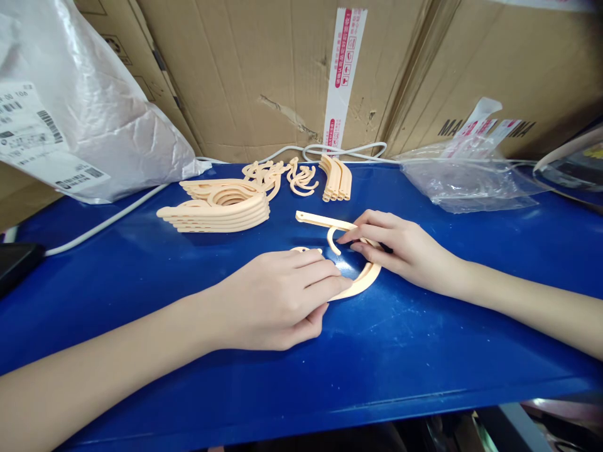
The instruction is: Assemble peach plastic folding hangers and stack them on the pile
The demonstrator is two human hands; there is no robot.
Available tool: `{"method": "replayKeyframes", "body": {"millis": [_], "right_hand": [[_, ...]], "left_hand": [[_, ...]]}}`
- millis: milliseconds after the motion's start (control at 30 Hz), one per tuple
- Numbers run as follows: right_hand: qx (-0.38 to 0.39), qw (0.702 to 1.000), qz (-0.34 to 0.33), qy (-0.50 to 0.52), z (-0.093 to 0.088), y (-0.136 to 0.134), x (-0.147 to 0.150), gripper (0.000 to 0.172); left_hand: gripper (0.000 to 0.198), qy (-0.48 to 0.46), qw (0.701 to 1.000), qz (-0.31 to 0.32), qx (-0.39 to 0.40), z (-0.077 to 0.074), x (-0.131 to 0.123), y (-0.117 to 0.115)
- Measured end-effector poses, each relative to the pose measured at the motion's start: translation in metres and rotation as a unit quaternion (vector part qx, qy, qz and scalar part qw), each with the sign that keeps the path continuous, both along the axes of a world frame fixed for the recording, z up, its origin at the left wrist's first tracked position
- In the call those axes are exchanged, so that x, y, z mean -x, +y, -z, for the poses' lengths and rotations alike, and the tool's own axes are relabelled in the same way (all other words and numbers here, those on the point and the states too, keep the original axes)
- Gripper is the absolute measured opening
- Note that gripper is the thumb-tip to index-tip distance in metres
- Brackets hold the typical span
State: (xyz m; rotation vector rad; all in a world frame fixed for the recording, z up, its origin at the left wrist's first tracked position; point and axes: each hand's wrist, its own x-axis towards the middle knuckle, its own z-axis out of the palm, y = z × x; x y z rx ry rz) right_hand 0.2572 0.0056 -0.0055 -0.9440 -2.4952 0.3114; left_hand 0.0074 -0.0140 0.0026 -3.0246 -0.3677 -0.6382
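Mid-way across the blue desk [117,270], the left hand [282,295] pinches the near end of a peach plastic hanger [365,280], fingers pressed together. The right hand [400,248], fingers close together, grips its right side by the small hook [331,237]. A stack of like hangers [221,210] lies farther left.

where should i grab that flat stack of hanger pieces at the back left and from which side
Best bet: pinch the stack of hanger pieces top to bottom at its thick rounded right end, coming from the near side, where the blue table is bare. The layers line up there; the thin tips at the left fan out, and loose hooks crowd the far side.
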Motion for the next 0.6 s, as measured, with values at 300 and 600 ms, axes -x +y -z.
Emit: {"method": "replayKeyframes", "body": {"millis": [300,600], "right_hand": [[-0.015,1.000,-0.008,-0.024,-0.0030,-0.0019,-0.0002,0.024],[-0.029,0.997,-0.054,-0.045,-0.0044,-0.0030,0.0000,0.026]], "left_hand": [[0.026,0.002,1.000,-0.006,0.001,-0.0004,0.0007,0.0000],[0.023,0.006,0.998,-0.055,-0.026,-0.0008,-0.0005,0.0001]]}}
